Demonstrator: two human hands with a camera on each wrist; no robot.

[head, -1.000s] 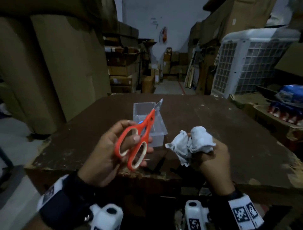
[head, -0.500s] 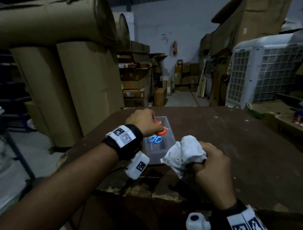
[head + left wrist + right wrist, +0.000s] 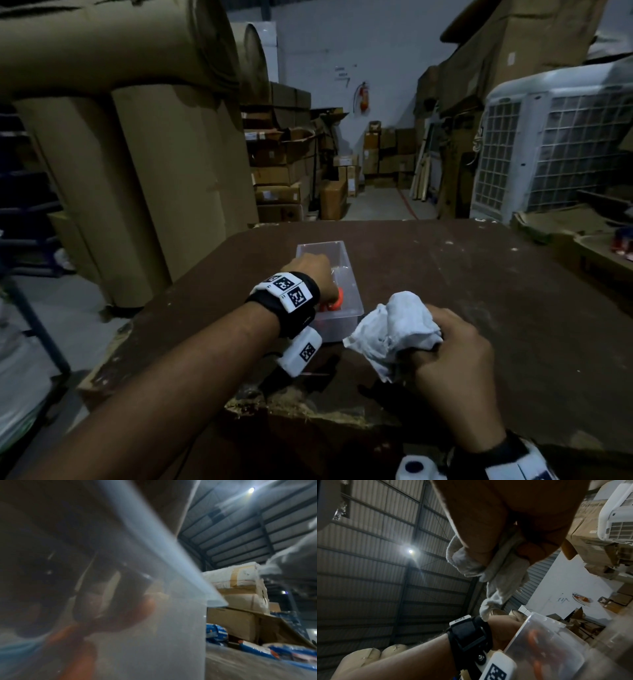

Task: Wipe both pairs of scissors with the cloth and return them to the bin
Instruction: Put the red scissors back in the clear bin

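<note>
A clear plastic bin [image 3: 352,274] stands on the brown table [image 3: 496,291]. My left hand [image 3: 317,275] reaches down into it, fingers curled over the handle of the orange scissors [image 3: 337,301], whose blades are hidden under the hand. Through the bin wall [image 3: 154,635] in the left wrist view I see the orange handle [image 3: 75,637] and a blurred blue patch [image 3: 15,654], probably the blue scissors. My right hand [image 3: 455,353] grips the crumpled white cloth [image 3: 397,329] just right of the bin's near end. The right wrist view shows the cloth [image 3: 496,572] in my fist and the bin [image 3: 556,635] below.
The table's near edge [image 3: 308,414] is chipped and rough. Tall cardboard rolls [image 3: 154,171] stand to the left, stacked boxes [image 3: 277,178] lie beyond the table, and a white cooler [image 3: 555,147] is at the back right. Open cartons [image 3: 582,240] sit off the table's right side.
My left hand carried the orange scissors from in front of me into the bin and has lowered them further inside. The right hand with the cloth has barely moved.
</note>
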